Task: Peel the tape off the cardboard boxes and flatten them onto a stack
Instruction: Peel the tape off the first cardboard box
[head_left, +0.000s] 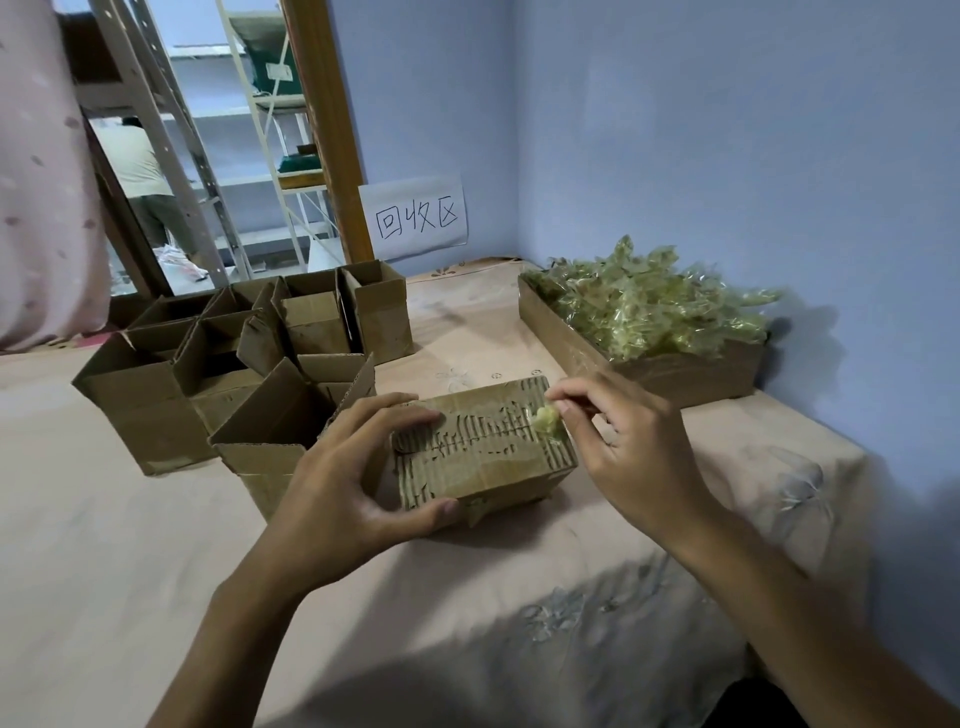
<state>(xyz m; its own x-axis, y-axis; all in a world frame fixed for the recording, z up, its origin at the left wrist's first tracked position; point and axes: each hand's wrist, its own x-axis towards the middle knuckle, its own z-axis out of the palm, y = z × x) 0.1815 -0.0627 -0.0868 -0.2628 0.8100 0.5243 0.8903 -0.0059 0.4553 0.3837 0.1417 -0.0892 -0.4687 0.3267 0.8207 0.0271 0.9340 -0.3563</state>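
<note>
1 small box is gripped at table centre by the left hand, fingers curled round its end. Balled tape is pinched at its top edge by the right hand. The scrap tray is heaped. Opened boxes stand unflattened, and no stack is seen.

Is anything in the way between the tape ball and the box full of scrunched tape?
Nothing visible. The right hand pinches the tape ball, and only tablecloth lies between it and the tape-filled box.

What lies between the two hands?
In the head view, a box lies between them: the left hand grips it, and the right hand pinches tape on it.
</note>
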